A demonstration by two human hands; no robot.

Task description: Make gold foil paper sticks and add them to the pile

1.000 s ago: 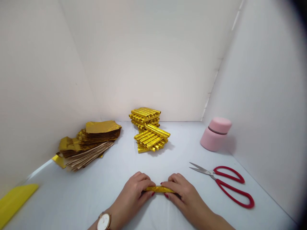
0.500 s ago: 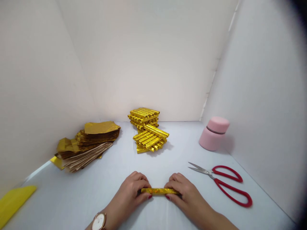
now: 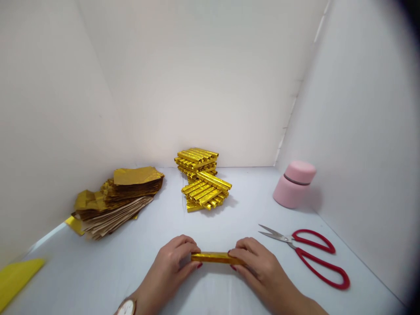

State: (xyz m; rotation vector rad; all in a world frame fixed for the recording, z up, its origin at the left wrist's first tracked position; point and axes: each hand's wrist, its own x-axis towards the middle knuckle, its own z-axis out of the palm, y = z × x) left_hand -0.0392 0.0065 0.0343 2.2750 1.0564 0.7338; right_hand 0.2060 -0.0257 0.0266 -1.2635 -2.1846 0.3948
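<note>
A narrow folded gold foil strip (image 3: 213, 257) lies crosswise just above the white table, close to me. My left hand (image 3: 170, 262) pinches its left end and my right hand (image 3: 257, 264) pinches its right end, fingers closed on it. Behind the hands, at mid-table, sits a pile of several similar gold folded strips (image 3: 201, 179), stacked in crossed layers. A stack of flat gold-and-brown paper sheets (image 3: 114, 199) rests at the left by the wall. My left wrist wears a watch (image 3: 126, 307).
Red-handled scissors (image 3: 308, 256) lie at the right, blades pointing left. A pink lidded jar (image 3: 293, 183) stands at the back right near the wall. A yellow sheet (image 3: 16, 278) pokes in at the lower left. White walls enclose the table (image 3: 98, 271) on three sides.
Both hands have shifted slightly apart along the strip, which now looks longer and flatter between them. The other objects have not moved.
</note>
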